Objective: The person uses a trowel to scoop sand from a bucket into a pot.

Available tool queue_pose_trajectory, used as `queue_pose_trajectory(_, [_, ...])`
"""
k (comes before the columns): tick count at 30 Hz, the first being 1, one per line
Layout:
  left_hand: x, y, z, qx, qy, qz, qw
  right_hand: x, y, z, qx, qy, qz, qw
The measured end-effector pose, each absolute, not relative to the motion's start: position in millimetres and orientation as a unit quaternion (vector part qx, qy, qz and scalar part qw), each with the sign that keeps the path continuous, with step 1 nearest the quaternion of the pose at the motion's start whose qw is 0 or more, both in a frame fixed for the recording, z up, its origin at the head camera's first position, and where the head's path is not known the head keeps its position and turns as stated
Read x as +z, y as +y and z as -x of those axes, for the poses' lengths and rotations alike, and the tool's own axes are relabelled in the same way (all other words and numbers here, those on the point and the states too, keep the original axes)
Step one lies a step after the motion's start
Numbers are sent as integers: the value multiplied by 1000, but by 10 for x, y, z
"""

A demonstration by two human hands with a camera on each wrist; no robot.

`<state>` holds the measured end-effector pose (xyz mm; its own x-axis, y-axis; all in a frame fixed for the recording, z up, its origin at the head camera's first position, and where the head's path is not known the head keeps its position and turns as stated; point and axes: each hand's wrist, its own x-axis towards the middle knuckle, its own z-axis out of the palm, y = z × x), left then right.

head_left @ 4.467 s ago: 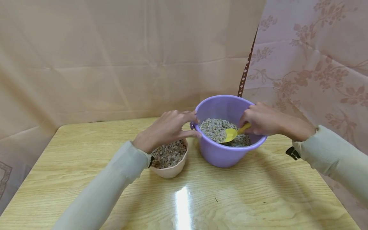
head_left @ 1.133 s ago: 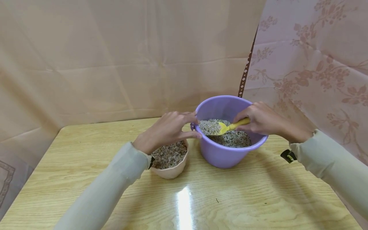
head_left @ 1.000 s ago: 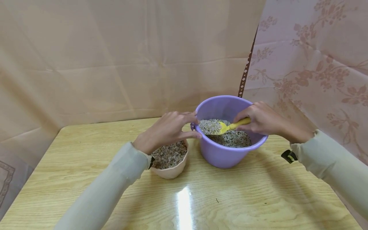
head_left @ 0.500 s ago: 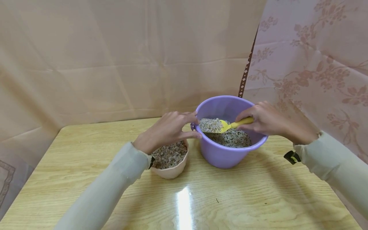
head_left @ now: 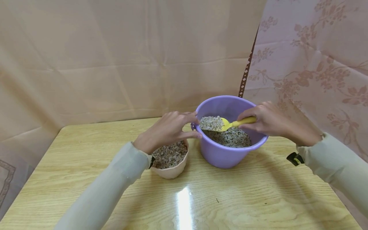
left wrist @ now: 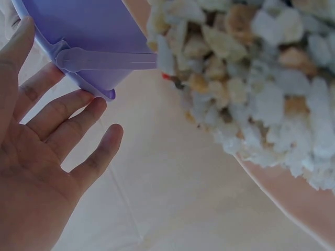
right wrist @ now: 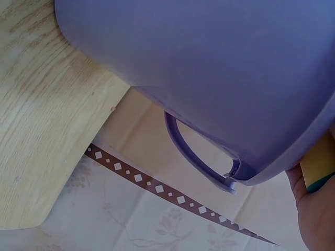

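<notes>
1. The right hand point(head_left: 268, 120) is pinching the scoop point(head_left: 233, 124) by its handle, keeping it level so the gravel point(head_left: 211, 123) heaped beyond the fingertips stays on.
2. The left hand point(head_left: 168, 130), fingers spread, is steadying the bucket point(head_left: 227, 156) at its rim, above the pot point(head_left: 172, 171).

Soft, even room light; a glare streak on the table point(head_left: 184, 207); the left wrist view's gravel point(left wrist: 251, 78) is blurred.
</notes>
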<state>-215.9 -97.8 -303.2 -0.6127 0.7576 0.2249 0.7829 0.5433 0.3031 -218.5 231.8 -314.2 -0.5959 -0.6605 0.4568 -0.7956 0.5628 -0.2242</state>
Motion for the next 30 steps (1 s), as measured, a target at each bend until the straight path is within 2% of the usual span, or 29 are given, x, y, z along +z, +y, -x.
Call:
queue_pose_trajectory(24, [-3009, -981, 2165, -185, -880, 437, 25, -3067, 2372, 2155, 203, -862, -417, 203])
queue_pose_trajectory(30, [-3006, -984, 2160, -181, -883, 432, 26, -3014, 2386, 2112, 201, -870, -410, 186])
